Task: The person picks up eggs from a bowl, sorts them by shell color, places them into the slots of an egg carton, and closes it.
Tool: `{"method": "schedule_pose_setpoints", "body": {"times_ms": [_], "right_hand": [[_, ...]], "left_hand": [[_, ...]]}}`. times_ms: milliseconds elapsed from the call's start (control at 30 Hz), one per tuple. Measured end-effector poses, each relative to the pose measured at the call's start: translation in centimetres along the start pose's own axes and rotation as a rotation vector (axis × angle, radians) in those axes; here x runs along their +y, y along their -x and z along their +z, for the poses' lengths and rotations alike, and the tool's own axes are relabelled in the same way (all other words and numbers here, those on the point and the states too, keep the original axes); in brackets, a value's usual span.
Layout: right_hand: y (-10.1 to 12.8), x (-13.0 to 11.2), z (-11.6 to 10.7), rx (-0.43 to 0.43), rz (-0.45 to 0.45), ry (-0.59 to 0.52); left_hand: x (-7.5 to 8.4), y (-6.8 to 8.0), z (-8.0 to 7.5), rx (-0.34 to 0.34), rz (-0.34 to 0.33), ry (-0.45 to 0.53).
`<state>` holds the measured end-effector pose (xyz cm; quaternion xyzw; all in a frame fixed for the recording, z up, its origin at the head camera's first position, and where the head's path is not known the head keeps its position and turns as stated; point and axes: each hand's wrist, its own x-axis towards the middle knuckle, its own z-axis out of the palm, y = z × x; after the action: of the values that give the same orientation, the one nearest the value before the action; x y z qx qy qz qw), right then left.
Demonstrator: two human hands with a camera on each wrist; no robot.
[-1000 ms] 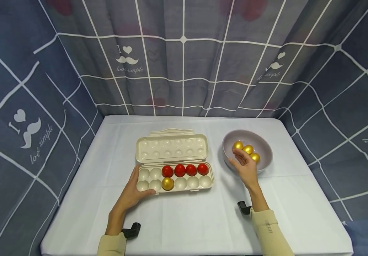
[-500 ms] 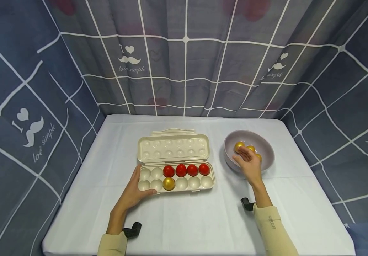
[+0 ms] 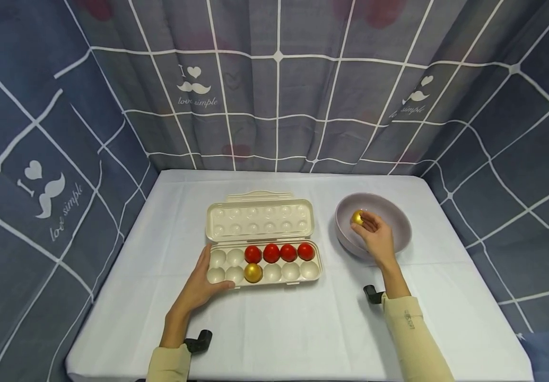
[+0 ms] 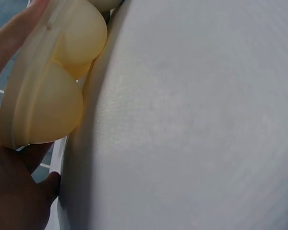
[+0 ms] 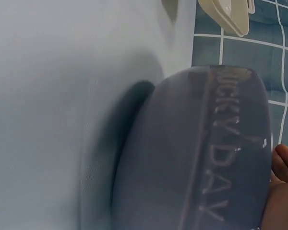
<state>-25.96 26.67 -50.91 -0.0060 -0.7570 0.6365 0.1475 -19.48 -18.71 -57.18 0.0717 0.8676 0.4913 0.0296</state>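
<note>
Left hand gripped carton at left end. Right hand—fingers bent, grip unclear—was at a gold ball in the bowl. Bench lay between carton and bowl.

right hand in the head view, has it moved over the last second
Yes: judged against the bowl, the right hand has shifted slightly rightward in the picture and farther from the person, reaching deeper over it.
</note>
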Motion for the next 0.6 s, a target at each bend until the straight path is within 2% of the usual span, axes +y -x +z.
{"method": "schedule_pose_setpoints", "body": {"times_ms": [300, 600], "right_hand": [[-1.2, 0.9, -0.5, -0.018, 0.102, 0.003], [-2.8, 1.1, -0.1, 0.033, 0.214, 0.122]], "left_hand": [[0.0, 0.1, 0.0, 0.002, 0.013, 0.004], [-0.1, -0.2, -0.1, 0.005, 0.026, 0.02]]}}
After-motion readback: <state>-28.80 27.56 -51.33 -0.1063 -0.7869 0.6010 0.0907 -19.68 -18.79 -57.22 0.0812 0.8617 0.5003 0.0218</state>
